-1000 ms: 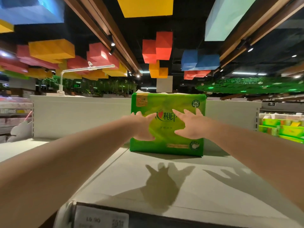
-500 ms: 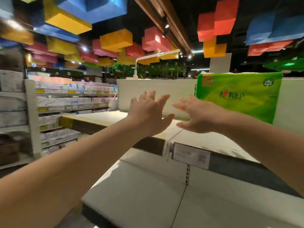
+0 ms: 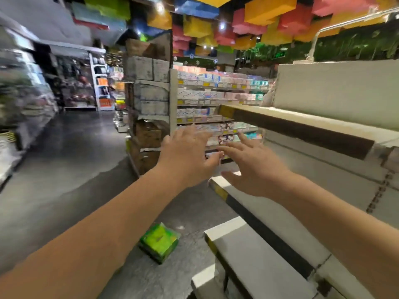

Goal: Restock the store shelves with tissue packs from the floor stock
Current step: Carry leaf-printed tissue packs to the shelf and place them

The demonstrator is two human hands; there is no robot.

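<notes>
Head view, turned left along the aisle. A green tissue pack [image 3: 159, 242] lies on the dark floor [image 3: 64, 169], near me and just left of the bottom shelf's corner, tilted slightly, its edges blurred by my turning.

Change: a second ago both hands were flat against a green pack standing at the back of the top shelf; half a second ago they had come off it and that pack sat to the right. Now that pack is out of view and the floor pack has come in. I read this as one pack placed, with me swinging round to fetch another from the floor stock.

My left hand [image 3: 186, 155] and right hand [image 3: 251, 166] are both out ahead at about mid-shelf height, side by side and nearly touching, fingers spread and relaxed, holding nothing. The floor pack is well below them and nearer to me, under the line of my left forearm. Nothing touches it. The next move likely calls for a bend down and left.

White shelves [image 3: 269, 264] step up on the right, bare where I can see them, with dark price strips on their front edges. Farther off stands a stocked gondola [image 3: 216, 98] of pale packs, its end stacked with cartons. Coloured blocks [image 3: 265, 9] hang from the ceiling.
</notes>
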